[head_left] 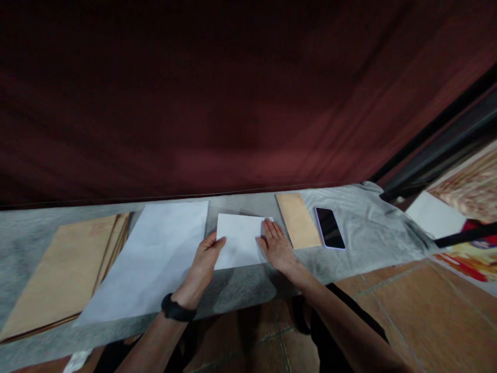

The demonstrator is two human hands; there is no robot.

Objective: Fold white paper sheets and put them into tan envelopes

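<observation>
A small white sheet of paper (pixel 238 243), seemingly folded, lies on the grey cloth in front of me. My left hand (pixel 205 256) grips its left edge, thumb on top and the other fingers partly hidden. Flat on the right end of the paper rests my right hand (pixel 276 246), fingers stretched out and pressing down. To the left is a stack of larger white paper (pixel 155 254), close beside my left hand. Just right of my right hand lies a brown envelope (pixel 298 220).
A stack of large brown envelopes (pixel 70 259) sits at the far left. A phone (pixel 330 228) with a purple edge lies right of the small envelope. Behind the cloth-covered table (pixel 357 217) hangs a dark red curtain (pixel 233 103). Tiled floor (pixel 411 305) shows below.
</observation>
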